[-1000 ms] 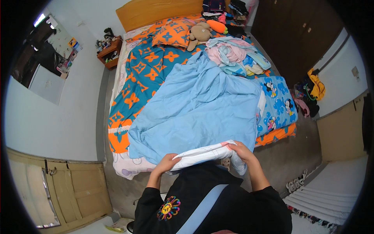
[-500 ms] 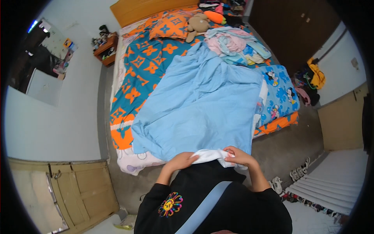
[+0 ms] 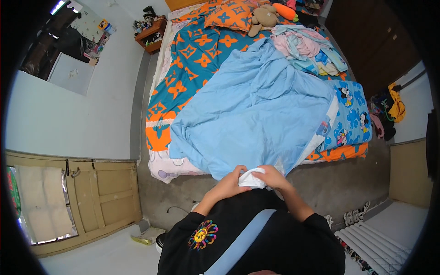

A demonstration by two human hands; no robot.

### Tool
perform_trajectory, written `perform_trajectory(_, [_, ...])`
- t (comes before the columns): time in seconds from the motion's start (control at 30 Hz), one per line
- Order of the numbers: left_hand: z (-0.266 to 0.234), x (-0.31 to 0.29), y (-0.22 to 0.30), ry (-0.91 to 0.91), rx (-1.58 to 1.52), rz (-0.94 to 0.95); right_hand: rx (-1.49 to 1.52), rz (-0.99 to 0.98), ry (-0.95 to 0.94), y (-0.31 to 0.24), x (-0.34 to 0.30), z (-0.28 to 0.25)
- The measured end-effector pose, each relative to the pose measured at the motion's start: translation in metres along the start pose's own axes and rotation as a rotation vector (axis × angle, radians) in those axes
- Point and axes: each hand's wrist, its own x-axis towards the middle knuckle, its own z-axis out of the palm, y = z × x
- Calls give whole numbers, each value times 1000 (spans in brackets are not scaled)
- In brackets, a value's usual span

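Note:
A light blue duvet cover [image 3: 238,114] lies spread and wrinkled over the foot half of the bed, its near end drawn up to my body. There a white bunched part [image 3: 252,178], apparently the cover's turned-out edge, sits between my hands. My left hand [image 3: 230,184] is closed on its left side, thumb and fingers pinching the fabric. From the right, my right hand [image 3: 274,178] grips the same white bunch, close beside the left. Some fingertips are hidden in the folds.
Under the cover is a teal and orange patterned sheet [image 3: 183,68]. A folded blue cartoon quilt [image 3: 350,114] lies at the right edge, with crumpled pastel bedding [image 3: 302,46] and a brown plush toy [image 3: 265,19] farther back. A wooden nightstand [image 3: 150,34] stands left; a white radiator [image 3: 373,243] lower right.
My hands have come closer together, gathering the white edge into a smaller bunch. The cover's near end has narrowed toward them. The view has shifted, so the bed sits farther right and higher.

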Motion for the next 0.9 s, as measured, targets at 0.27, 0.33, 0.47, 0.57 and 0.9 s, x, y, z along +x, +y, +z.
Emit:
perform_trajectory(0.27, [-67,6,-75,-83,517,78,355,-13,260,-14,-10,-3])
perform_trajectory(0.33, [-84,4,-96,59,457,281,446,-74,268,-18,-3,13])
perform_trajectory(0.47, [-142,-6,-120,138,148,286,494,-43,399,-29,27,59])
perform_trajectory(0.57, [-190,-16,-127,104,-79,20,7,47,459,-37,46,99])
perform_trajectory(0.9, [-319,-57,-66,-199,-23,184,-171,-44,287,-48,90,226])
